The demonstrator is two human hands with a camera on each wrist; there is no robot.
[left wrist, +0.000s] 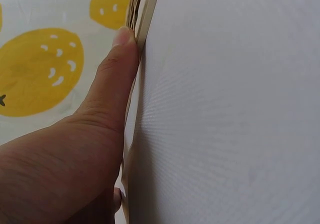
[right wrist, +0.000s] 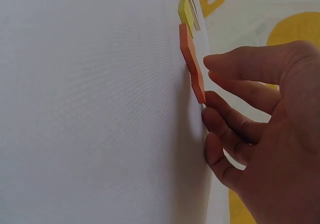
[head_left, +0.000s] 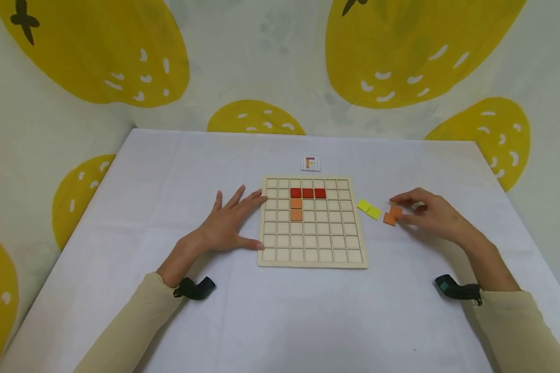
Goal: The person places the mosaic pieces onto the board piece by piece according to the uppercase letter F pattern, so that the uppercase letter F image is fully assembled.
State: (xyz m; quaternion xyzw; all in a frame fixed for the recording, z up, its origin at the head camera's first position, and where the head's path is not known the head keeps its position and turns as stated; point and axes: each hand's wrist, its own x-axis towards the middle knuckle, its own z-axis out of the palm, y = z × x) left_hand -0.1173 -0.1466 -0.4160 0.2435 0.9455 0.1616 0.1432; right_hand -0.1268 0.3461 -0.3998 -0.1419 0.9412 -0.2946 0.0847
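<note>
A pale wooden grid board (head_left: 309, 264) lies flat on the table. Three red tiles (head_left: 308, 193) form a row in it, and two orange tiles (head_left: 296, 209) run down below the leftmost red one. My left hand (head_left: 225, 223), fingers spread, touches the board's left rim with fingertips and thumb. To the right of the board lie two yellow tiles (head_left: 369, 209) and two loose orange tiles (head_left: 390, 219). Over the loose orange pair, my right hand (head_left: 436, 215) has its thumb and index finger parted. In the right wrist view those fingertips appear apart from the orange tiles (right wrist: 190, 56).
A small card (head_left: 310, 163) with a coloured grid pattern lies behind the board. White cloth (head_left: 308, 321) covers the table. Fabric walls (head_left: 261, 62) with yellow fruit prints stand at the back and left. Each wrist carries a black camera mount (head_left: 195, 288).
</note>
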